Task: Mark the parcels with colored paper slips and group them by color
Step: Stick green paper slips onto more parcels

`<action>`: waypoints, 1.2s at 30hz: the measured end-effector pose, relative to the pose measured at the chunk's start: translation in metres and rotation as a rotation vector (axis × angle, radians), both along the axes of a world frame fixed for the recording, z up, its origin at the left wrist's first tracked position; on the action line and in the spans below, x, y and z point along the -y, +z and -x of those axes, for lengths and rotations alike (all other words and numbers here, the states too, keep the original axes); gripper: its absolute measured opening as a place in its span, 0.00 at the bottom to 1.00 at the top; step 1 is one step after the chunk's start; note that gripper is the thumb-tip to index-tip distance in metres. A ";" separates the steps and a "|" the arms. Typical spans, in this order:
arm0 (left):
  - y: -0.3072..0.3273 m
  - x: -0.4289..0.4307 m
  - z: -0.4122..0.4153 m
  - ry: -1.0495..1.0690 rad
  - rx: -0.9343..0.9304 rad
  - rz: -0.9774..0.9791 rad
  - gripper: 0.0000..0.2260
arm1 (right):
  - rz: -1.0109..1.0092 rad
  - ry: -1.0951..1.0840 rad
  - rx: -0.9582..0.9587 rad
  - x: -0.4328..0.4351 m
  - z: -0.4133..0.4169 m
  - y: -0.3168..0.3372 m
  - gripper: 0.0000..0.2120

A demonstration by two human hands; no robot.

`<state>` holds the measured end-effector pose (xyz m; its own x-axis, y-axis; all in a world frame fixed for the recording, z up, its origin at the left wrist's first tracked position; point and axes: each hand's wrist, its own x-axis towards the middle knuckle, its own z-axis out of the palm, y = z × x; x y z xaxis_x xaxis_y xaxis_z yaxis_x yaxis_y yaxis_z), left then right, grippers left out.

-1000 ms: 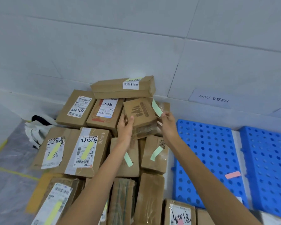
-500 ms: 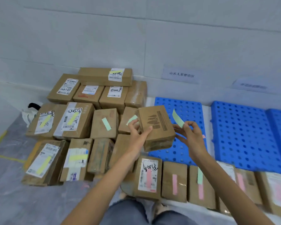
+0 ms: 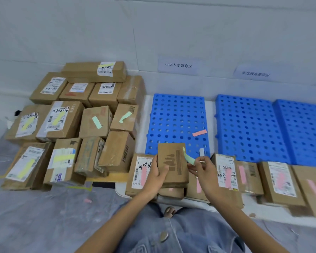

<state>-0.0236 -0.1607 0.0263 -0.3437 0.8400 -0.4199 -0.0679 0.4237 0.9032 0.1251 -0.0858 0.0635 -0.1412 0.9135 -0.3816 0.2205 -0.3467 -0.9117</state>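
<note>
My left hand [image 3: 156,175] grips a small brown parcel [image 3: 172,162] by its left side, holding it above the row of pink-marked parcels [image 3: 224,172]. A green paper slip [image 3: 188,157] sticks out from the parcel's right edge, and my right hand [image 3: 202,168] pinches its free end. To the left lies a pile of parcels carrying yellow slips [image 3: 59,117] and green slips [image 3: 96,122].
Blue perforated pallets [image 3: 177,115] lie along the white wall, with a loose pink slip [image 3: 199,132] on the nearest one. Grey plastic sheeting [image 3: 35,216] covers the floor on the left. My jeans-clad legs fill the bottom centre. Paper signs [image 3: 178,65] hang on the wall.
I have carried the small parcel from the pile on the left down and rightwards to above the pink-marked row. The view has swung right and down. Both hands kept their hold.
</note>
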 end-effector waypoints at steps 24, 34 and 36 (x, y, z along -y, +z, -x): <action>0.009 -0.050 0.006 0.080 -0.164 0.110 0.31 | -1.290 0.942 0.734 -0.011 -0.010 -0.048 0.30; 0.011 -0.050 0.004 0.199 0.005 0.026 0.36 | -1.036 0.772 0.524 -0.017 -0.001 -0.036 0.16; 0.015 -0.047 0.005 0.228 0.030 -0.003 0.34 | -0.953 0.699 0.457 -0.020 0.004 -0.030 0.11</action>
<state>-0.0284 -0.1132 0.0415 -0.5119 0.7433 -0.4307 -0.1886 0.3919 0.9005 0.1211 -0.0660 0.0330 -0.7324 0.6362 0.2427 0.4505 0.7201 -0.5278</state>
